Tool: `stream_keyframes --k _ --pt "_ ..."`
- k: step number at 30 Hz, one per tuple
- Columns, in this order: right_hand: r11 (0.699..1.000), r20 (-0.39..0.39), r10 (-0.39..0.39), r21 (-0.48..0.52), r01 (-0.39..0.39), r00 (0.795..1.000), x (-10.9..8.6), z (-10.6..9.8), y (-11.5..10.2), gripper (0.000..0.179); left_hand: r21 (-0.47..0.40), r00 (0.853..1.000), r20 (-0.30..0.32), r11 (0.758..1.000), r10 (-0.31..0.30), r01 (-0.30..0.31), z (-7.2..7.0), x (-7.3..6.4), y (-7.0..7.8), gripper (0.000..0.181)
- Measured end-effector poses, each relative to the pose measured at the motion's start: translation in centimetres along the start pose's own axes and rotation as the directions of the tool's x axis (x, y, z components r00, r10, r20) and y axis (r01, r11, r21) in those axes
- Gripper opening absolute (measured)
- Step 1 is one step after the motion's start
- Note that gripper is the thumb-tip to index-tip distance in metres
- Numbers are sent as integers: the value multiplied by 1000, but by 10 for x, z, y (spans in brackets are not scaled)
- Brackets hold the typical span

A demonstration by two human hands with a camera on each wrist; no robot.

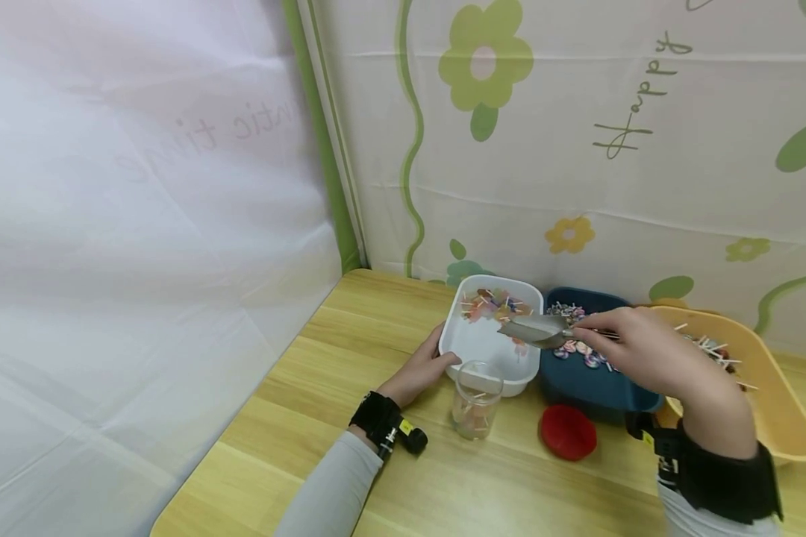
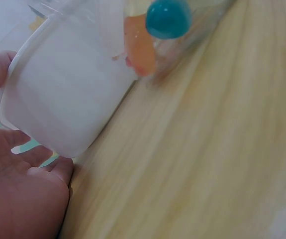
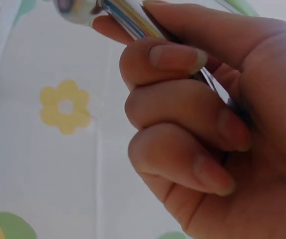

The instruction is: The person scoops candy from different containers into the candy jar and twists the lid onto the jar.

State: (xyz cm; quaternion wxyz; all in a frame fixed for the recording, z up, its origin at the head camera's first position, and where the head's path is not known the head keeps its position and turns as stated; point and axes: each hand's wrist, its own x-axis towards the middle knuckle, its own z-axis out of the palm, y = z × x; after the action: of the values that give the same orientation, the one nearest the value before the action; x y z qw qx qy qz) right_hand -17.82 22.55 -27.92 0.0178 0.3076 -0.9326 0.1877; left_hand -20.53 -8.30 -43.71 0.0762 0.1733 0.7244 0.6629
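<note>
My right hand (image 1: pixel 651 354) grips a metal scoop (image 1: pixel 537 330) by its handle, fingers curled round it in the right wrist view. The scoop's blade overlaps the right part of a white plastic tub (image 1: pixel 477 343) in the head view. Wrapped candies on white sticks (image 1: pixel 493 304) lie towards the back of that tub. My left hand (image 1: pixel 419 369) holds the tub at its left side, thumb over the rim (image 2: pixel 14 64) and fingers along the outer wall. A clear plastic cup (image 1: pixel 475 406) with some candies at its bottom stands at the tub's front.
A dark blue tub (image 1: pixel 591 384) with small lollipops stands right of the white one. Beyond it, a yellow tub (image 1: pixel 789 418) holds more white-stick candies, partly hidden by my right arm. A red lid-like round piece (image 1: pixel 568 432) lies in front. A printed curtain (image 1: pixel 578 179) hangs behind the table.
</note>
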Motion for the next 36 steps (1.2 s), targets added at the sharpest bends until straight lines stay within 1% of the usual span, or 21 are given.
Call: stream_keyframes --k 3,7,9,11,13,18,24,29,32,36 --pt "1000 20 -4 14 4 1000 9 8 0 24 6 1000 -11 1000 -4 4 0 1 2 76" --pt "1000 7 4 -12 -4 1000 20 19 -2 15 -1 1000 -2 1000 2 -2 0 3 4 75" --pt "999 -3 25 -45 -25 1000 25 24 -4 13 -6 1000 6 1000 5 -5 -1 4 5 76" --pt "995 -11 57 -80 -58 998 29 31 -7 13 -11 1000 4 1000 3 -3 -1 4 4 76" --pt "990 -23 73 -118 -75 997 32 37 -10 14 -15 1000 2 1000 -1 1 -1 3 3 75" --pt "981 -44 108 -157 -114 993 38 52 -19 14 -9 1000 4 1000 -18 18 0 2 1 75" --pt "965 -50 203 -159 -208 978 45 69 -23 15 1 999 7 999 -32 32 1 1 1 75" --pt "942 -91 282 -162 -294 955 52 78 -19 17 5 999 22 1000 -27 27 0 1 2 76" --pt "939 -111 301 -139 -315 947 55 83 -15 17 -2 999 21 1000 -27 27 -1 2 1 76" --pt "942 -143 300 -112 -316 943 59 91 -5 18 -10 999 5 999 -34 34 -1 1 -2 76"
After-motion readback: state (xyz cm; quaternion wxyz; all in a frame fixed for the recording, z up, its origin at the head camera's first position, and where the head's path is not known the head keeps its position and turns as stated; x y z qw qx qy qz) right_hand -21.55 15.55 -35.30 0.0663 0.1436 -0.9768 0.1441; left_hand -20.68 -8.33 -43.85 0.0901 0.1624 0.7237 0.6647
